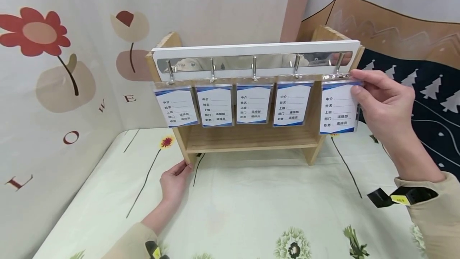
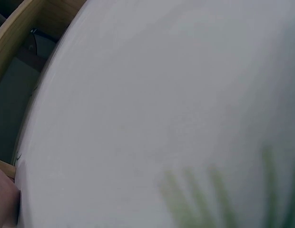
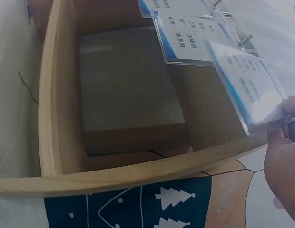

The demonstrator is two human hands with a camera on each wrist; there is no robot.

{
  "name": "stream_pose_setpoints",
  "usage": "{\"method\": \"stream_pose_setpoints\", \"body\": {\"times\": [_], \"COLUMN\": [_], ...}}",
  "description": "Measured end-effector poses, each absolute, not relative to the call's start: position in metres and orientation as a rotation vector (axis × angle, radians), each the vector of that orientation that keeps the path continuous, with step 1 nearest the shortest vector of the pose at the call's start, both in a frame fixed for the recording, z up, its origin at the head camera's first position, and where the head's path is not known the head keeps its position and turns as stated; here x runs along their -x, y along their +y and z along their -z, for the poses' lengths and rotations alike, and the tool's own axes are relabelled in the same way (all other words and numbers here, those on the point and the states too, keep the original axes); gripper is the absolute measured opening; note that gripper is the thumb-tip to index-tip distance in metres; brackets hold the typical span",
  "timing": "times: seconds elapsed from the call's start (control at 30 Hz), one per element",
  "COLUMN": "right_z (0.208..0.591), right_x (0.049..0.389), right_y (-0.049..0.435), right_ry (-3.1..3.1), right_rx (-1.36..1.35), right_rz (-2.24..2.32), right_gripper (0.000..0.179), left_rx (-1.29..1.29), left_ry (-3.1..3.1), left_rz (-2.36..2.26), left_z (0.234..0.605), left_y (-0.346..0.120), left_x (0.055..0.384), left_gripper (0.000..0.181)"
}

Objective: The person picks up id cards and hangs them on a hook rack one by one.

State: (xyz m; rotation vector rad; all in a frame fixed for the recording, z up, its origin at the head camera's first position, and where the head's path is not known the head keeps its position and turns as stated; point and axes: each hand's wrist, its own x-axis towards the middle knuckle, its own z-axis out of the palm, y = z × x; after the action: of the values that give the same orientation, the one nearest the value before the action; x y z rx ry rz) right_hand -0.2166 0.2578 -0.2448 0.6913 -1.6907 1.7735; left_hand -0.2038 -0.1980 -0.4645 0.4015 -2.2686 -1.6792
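My right hand pinches the right edge of a clear-sleeved name badge between thumb and fingers. That badge hangs at the rightmost hook of a white hook rail, its top slot at the hook. Several matching badges, such as the middle badge, hang from the other hooks. The rail is fixed across the front of a wooden rack. Low at the left, my left hand holds the foot of the rack's leg with its fingertips. In the right wrist view the pinched badge tilts and catches glare.
The rack stands on a pale flower-printed cloth. Behind it rises a light curtain with printed flowers and letters. A dark fabric with white trees hangs at the right. The left wrist view is mostly cloth.
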Motion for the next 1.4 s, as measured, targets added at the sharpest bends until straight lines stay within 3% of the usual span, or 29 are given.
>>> {"method": "stream_pose_setpoints", "body": {"times": [0.33, 0.83, 1.4], "right_z": [0.244, 0.244, 0.252], "right_x": [0.215, 0.228, 0.225], "right_y": [0.26, 0.258, 0.257], "right_ry": [-1.765, -1.852, -1.751], "right_rx": [-0.571, -0.48, -0.451], "right_rz": [-1.985, -1.727, -1.835], "right_gripper": [0.037, 0.033, 0.032], "left_rx": [-0.396, -0.406, -0.406], "left_ry": [-2.267, -2.278, -2.29], "left_rz": [1.687, 1.695, 1.706], "left_z": [0.462, 0.461, 0.46], "left_y": [-0.196, -0.196, -0.198], "left_x": [0.202, 0.202, 0.202], "left_gripper": [0.035, 0.036, 0.037]}}
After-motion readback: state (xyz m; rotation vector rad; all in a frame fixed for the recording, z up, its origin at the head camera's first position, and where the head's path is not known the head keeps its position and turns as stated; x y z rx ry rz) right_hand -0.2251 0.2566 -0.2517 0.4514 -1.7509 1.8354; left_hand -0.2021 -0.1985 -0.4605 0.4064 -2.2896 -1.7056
